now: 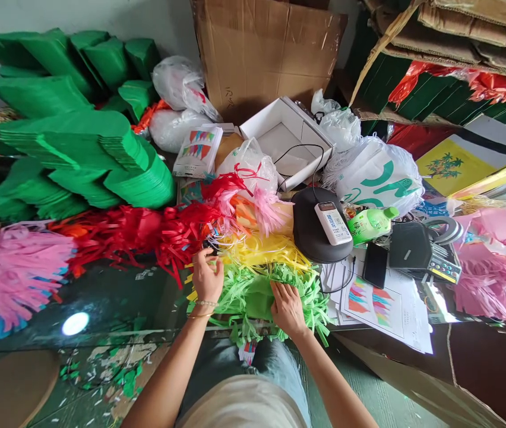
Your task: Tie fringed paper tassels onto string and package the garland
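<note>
Toward the lower middle of the frame, the left hand pinches the glossy red paper fringe beside yellow paper streamers, apart from the right hand, which lies open, pressing the lime-green shredded paper fringe flat and steady.

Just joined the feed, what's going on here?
A person is bent over a heap of fringed streamers. Their left hand has its fingers at the red fringe, and their right hand lies on the green fringe. Yellow fringe lies just beyond them. Stacks of green cut card stand behind, and a white remote lies on a round black pad.
</note>
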A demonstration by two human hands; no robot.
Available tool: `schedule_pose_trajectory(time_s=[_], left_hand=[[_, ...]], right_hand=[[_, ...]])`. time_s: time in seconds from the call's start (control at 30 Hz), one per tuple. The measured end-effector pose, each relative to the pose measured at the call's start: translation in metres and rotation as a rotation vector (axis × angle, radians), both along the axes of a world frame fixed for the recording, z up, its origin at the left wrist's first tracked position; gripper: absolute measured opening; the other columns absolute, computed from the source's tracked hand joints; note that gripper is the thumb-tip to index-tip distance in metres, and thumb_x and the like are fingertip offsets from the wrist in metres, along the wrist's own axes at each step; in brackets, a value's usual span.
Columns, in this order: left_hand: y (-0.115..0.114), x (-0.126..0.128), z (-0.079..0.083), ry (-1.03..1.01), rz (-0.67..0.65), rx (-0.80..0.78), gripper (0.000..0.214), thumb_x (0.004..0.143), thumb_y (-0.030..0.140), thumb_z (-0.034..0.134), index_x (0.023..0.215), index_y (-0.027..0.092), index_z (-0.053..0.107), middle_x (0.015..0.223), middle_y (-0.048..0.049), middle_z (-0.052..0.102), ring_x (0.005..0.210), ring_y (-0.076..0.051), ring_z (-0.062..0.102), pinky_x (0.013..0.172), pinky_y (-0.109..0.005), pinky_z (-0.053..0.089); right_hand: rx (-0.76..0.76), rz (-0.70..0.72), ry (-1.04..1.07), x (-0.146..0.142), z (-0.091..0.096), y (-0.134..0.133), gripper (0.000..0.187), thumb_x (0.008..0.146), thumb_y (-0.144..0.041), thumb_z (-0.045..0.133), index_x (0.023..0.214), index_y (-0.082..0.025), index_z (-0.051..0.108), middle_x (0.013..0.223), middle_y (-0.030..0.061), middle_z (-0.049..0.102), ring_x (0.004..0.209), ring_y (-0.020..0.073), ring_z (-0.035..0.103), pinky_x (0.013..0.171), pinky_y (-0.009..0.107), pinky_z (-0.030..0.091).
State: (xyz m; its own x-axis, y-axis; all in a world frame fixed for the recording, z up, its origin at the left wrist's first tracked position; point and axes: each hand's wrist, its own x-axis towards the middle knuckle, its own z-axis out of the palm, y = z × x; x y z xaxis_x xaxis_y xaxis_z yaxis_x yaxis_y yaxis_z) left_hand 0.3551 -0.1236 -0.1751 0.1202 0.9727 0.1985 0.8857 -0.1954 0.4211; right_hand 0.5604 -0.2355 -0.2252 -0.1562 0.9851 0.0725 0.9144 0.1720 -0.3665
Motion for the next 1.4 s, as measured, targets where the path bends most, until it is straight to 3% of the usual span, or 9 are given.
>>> schedule_pose_trajectory(time_s=[0.13, 0.27, 0.4, 0.53, 0.63, 0.83, 1.0, 1.2, 1.4], left_hand=[[-0.039, 0.036, 0.001, 0.048, -0.271, -0.033, 0.036, 0.082, 0.005, 0.045, 0.114, 0.020, 0.050, 0.106, -0.0092, 0.064, 0.095, -0.020, 0.064, 0.081, -0.031, 0.053], [-0.065, 0.066, -0.029, 0.141, -0.502, -0.095, 0.044, 0.070, 0.001, 0.052, 0.111, 0.017, 0.057, 0.104, -0.0113, 0.066, 0.097, -0.025, 0.063, 0.086, -0.039, 0.053], [-0.059, 0.056, -0.050, 0.216, -0.590, -0.108, 0.046, 0.077, -0.002, 0.043, 0.117, 0.013, 0.058, 0.120, -0.0169, 0.063, 0.113, -0.028, 0.059, 0.097, -0.047, 0.048], [-0.052, 0.043, -0.052, 0.243, -0.640, -0.095, 0.044, 0.083, 0.003, 0.042, 0.122, 0.017, 0.059, 0.122, -0.0145, 0.064, 0.112, -0.027, 0.060, 0.094, -0.047, 0.049], [-0.054, 0.037, -0.051, 0.245, -0.665, -0.074, 0.040, 0.086, 0.009, 0.048, 0.124, 0.016, 0.059, 0.124, -0.0155, 0.063, 0.115, -0.029, 0.058, 0.095, -0.047, 0.049], [-0.064, 0.024, -0.045, 0.250, -0.730, -0.070, 0.033, 0.090, 0.005, 0.043, 0.113, 0.018, 0.063, 0.113, -0.0120, 0.069, 0.109, -0.024, 0.062, 0.095, -0.043, 0.048], [-0.071, 0.019, -0.036, 0.257, -0.715, -0.105, 0.028, 0.091, 0.006, 0.043, 0.106, 0.019, 0.064, 0.104, -0.0089, 0.070, 0.099, -0.022, 0.064, 0.090, -0.039, 0.048], [-0.055, 0.023, -0.030, 0.250, -0.511, -0.159, 0.022, 0.097, 0.019, 0.041, 0.098, 0.020, 0.063, 0.089, -0.0067, 0.070, 0.084, -0.022, 0.063, 0.078, -0.037, 0.046], [-0.049, 0.028, -0.034, 0.267, -0.397, -0.182, 0.020, 0.091, 0.013, 0.045, 0.103, 0.019, 0.060, 0.085, -0.0072, 0.069, 0.079, -0.023, 0.064, 0.072, -0.035, 0.047]], right_hand=[[-0.023, -0.043, -0.008, 0.000, 0.002, 0.006, 0.061, 0.078, -0.014, 0.051, 0.139, -0.011, 0.046, 0.116, 0.0144, 0.060, 0.099, 0.0277, 0.052, 0.086, 0.039, 0.040], [-0.027, -0.070, -0.019, 0.003, 0.003, 0.011, 0.067, 0.074, -0.014, 0.054, 0.140, -0.010, 0.042, 0.122, 0.0150, 0.057, 0.105, 0.0270, 0.051, 0.088, 0.037, 0.040], [-0.016, -0.030, -0.063, 0.003, -0.001, 0.010, 0.054, 0.076, -0.010, 0.054, 0.130, -0.014, 0.051, 0.124, 0.0154, 0.057, 0.104, 0.0275, 0.051, 0.090, 0.039, 0.039], [0.004, 0.022, -0.127, 0.004, -0.009, 0.006, 0.030, 0.087, -0.008, 0.047, 0.111, -0.014, 0.064, 0.110, 0.0157, 0.064, 0.092, 0.0269, 0.054, 0.082, 0.041, 0.042], [0.036, 0.063, -0.157, 0.009, -0.014, 0.003, 0.033, 0.092, -0.007, 0.041, 0.113, -0.013, 0.065, 0.110, 0.0149, 0.065, 0.091, 0.0261, 0.056, 0.080, 0.040, 0.044], [0.088, 0.171, -0.156, 0.016, -0.015, -0.017, 0.040, 0.091, -0.003, 0.042, 0.122, -0.016, 0.064, 0.122, 0.0132, 0.063, 0.114, 0.0274, 0.050, 0.091, 0.043, 0.044], [0.066, 0.174, -0.093, 0.014, -0.006, -0.024, 0.032, 0.091, -0.005, 0.048, 0.111, -0.018, 0.069, 0.117, 0.0108, 0.065, 0.113, 0.0251, 0.050, 0.093, 0.039, 0.042], [-0.029, -0.049, -0.043, 0.021, 0.009, -0.001, 0.025, 0.097, -0.028, 0.051, 0.084, -0.020, 0.071, 0.103, 0.0089, 0.064, 0.099, 0.0242, 0.052, 0.082, 0.036, 0.042], [-0.115, -0.168, -0.085, 0.019, 0.009, 0.019, 0.030, 0.094, -0.032, 0.054, 0.073, -0.020, 0.071, 0.091, 0.0104, 0.064, 0.090, 0.0267, 0.052, 0.076, 0.038, 0.039]])
